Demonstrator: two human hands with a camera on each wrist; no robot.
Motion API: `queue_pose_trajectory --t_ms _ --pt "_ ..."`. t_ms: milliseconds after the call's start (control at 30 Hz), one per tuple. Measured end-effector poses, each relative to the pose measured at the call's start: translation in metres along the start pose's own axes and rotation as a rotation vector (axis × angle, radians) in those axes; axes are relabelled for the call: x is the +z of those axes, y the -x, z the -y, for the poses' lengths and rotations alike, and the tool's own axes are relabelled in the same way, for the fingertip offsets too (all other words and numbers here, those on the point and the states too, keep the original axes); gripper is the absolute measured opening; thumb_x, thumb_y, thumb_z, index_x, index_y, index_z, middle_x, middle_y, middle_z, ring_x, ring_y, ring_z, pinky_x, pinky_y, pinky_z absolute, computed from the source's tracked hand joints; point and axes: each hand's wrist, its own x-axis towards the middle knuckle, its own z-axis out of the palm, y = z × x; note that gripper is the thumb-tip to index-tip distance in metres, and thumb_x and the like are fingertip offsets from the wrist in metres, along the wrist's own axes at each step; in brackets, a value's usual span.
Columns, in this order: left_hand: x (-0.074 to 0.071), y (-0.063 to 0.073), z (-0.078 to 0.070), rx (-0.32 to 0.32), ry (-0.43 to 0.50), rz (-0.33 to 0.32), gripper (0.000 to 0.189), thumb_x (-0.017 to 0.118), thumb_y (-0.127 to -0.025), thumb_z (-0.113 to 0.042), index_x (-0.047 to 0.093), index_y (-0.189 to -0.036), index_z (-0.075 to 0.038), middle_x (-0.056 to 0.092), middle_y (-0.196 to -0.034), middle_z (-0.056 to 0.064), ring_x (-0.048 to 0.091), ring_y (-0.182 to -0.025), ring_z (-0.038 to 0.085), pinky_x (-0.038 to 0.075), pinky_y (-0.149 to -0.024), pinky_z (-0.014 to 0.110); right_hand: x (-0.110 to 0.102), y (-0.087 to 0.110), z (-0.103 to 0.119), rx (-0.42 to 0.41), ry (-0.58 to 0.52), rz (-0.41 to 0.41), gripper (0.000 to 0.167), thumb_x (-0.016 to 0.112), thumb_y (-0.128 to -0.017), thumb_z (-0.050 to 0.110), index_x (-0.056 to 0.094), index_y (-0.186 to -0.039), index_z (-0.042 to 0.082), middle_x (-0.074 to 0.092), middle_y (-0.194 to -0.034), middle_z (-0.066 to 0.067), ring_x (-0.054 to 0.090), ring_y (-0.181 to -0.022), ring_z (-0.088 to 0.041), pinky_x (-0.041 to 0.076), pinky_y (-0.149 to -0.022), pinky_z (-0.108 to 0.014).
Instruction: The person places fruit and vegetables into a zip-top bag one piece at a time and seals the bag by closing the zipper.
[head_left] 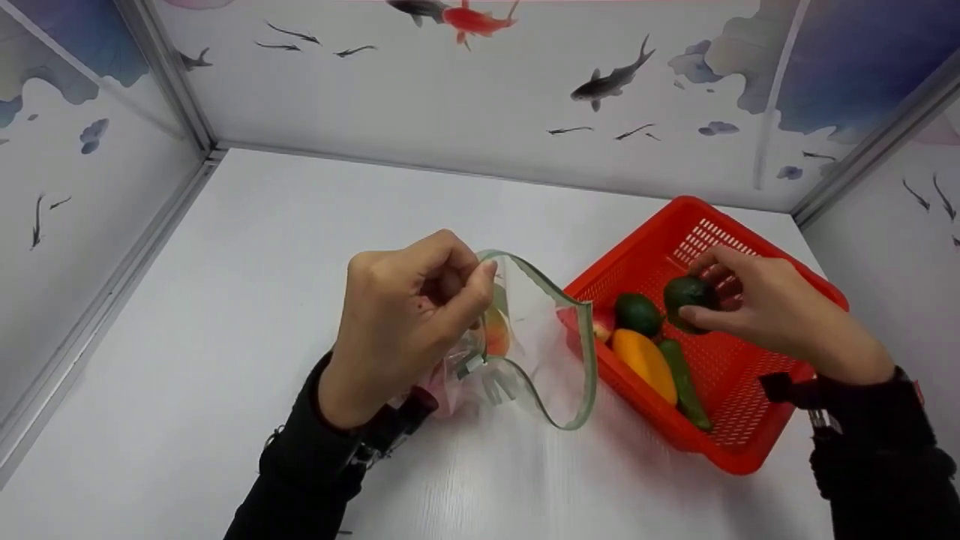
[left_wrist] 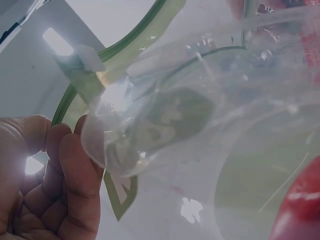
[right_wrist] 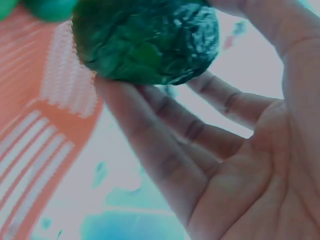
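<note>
The held dark green avocado (head_left: 681, 292) lies right of the bag's gaping mouth in the head view, and any next move seems to turn on that sideways gap, with the left wall of the red basket (head_left: 652, 416) between. The avocado is pinched between thumb and fingers of the right hand (head_left: 772, 300), over the basket at centre right of the frame; it is nearly round, so no clear long axis can be told. The green-edged rim of the clear bag (head_left: 589, 360) is pinched between thumb and fingertips of the left hand (head_left: 409, 322) near the centre — the hand nearer the mouth, whose loop is stretched from upper left to lower right. In the basket are counted one more avocado (head_left: 637, 313), one yellow mango (head_left: 645, 365), one long green vegetable (head_left: 686, 386) and one reddish round fruit (head_left: 602, 324), partly hidden; mango and vegetable are both slanted from upper left to lower right. One bag and one basket are seen at the white counter (head_left: 225, 300). An orange-yellow patch (head_left: 496, 330) is shown through the bag — whether fruit or print cannot be told.
</note>
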Motion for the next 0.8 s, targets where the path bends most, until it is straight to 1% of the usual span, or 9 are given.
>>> queue_pose_trajectory --t_ms 67,133,267,400,467,533,600,700,800 --pt "0.0 0.0 0.0 -0.001 0.005 -0.001 0.018 0.071 -0.095 -0.006 0.067 -0.077 -0.008 0.062 -0.059 -0.002 0.05 -0.049 0.002 0.041 -0.046 0.016 -0.004 0.006 0.015 -0.062 -0.048 -0.066 0.047 0.089 -0.09 0.023 0.067 -0.129 0.011 0.075 -0.116 -0.009 0.072 -0.104 -0.025 0.059 -0.082 -0.015" --pt "-0.001 0.0 -0.001 -0.005 0.005 0.0 0.018 0.071 -0.095 -0.006 0.067 -0.077 -0.008 0.062 -0.06 -0.002 0.05 -0.049 0.002 0.041 -0.046 0.016 -0.006 0.012 0.029 -0.137 -0.102 -0.135 0.047 0.089 -0.088 0.017 0.068 -0.13 0.013 0.076 -0.115 -0.003 0.072 -0.102 -0.015 0.054 -0.083 -0.006" --pt "-0.001 0.0 -0.002 -0.023 0.008 0.004 0.018 0.072 -0.095 -0.007 0.067 -0.078 -0.008 0.063 -0.061 -0.002 0.051 -0.05 0.003 0.044 -0.047 0.016 -0.004 0.024 0.058 -0.273 -0.219 -0.264 0.052 0.09 -0.083 0.002 0.07 -0.13 0.013 0.075 -0.117 0.005 0.072 -0.1 -0.001 0.057 -0.085 -0.008" --pt "0.0 0.001 -0.002 -0.036 0.014 0.012 0.018 0.072 -0.095 -0.007 0.067 -0.078 -0.007 0.063 -0.061 -0.001 0.052 -0.05 0.003 0.046 -0.048 0.017 0.005 0.033 0.083 -0.445 -0.382 -0.355 0.062 0.088 -0.073 -0.015 0.069 -0.13 0.002 0.073 -0.122 0.004 0.074 -0.105 -0.006 0.059 -0.087 -0.013" --pt "-0.001 0.001 -0.002 -0.037 0.013 0.014 0.019 0.072 -0.095 -0.008 0.066 -0.078 -0.006 0.063 -0.06 -0.001 0.052 -0.05 0.003 0.045 -0.048 0.017 0.015 0.032 0.094 -0.559 -0.473 -0.383 0.063 0.086 -0.071 -0.018 0.066 -0.129 -0.007 0.073 -0.124 -0.001 0.074 -0.108 -0.01 0.06 -0.088 -0.015" --pt "-0.001 0.001 -0.002 -0.037 0.009 0.014 0.019 0.072 -0.095 -0.008 0.066 -0.077 -0.006 0.062 -0.059 -0.001 0.051 -0.05 0.003 0.044 -0.047 0.017 0.026 0.03 0.104 -0.655 -0.528 -0.404 0.06 0.087 -0.074 -0.014 0.063 -0.13 -0.011 0.072 -0.127 -0.007 0.073 -0.112 -0.013 0.061 -0.088 -0.017" --pt "-0.001 0.001 -0.002 -0.033 0.003 0.014 0.02 0.072 -0.095 -0.009 0.065 -0.077 -0.006 0.062 -0.059 0.0 0.051 -0.05 0.003 0.044 -0.047 0.017 0.037 0.028 0.115 -0.716 -0.541 -0.421 0.058 0.09 -0.08 -0.002 0.063 -0.13 -0.012 0.072 -0.129 -0.011 0.073 -0.115 -0.015 0.062 -0.09 -0.019" --pt "-0.001 0.001 -0.002 -0.034 0.0 0.014 0.019 0.072 -0.096 -0.009 0.066 -0.078 -0.007 0.062 -0.06 -0.001 0.052 -0.05 0.002 0.044 -0.047 0.017 0.05 0.022 0.13 -0.777 -0.508 -0.43 0.056 0.09 -0.088 0.016 0.064 -0.131 -0.009 0.07 -0.129 -0.016 0.071 -0.118 -0.016 0.062 -0.091 -0.021" --pt "-0.001 0.002 -0.002 -0.035 0.001 0.016 0.019 0.072 -0.096 -0.009 0.066 -0.079 -0.008 0.063 -0.06 -0.002 0.053 -0.051 0.002 0.045 -0.047 0.017 0.059 0.015 0.141 -0.83 -0.485 -0.412 0.054 0.088 -0.09 0.018 0.064 -0.131 -0.007 0.069 -0.128 -0.019 0.07 -0.119 -0.017 0.061 -0.094 -0.022"
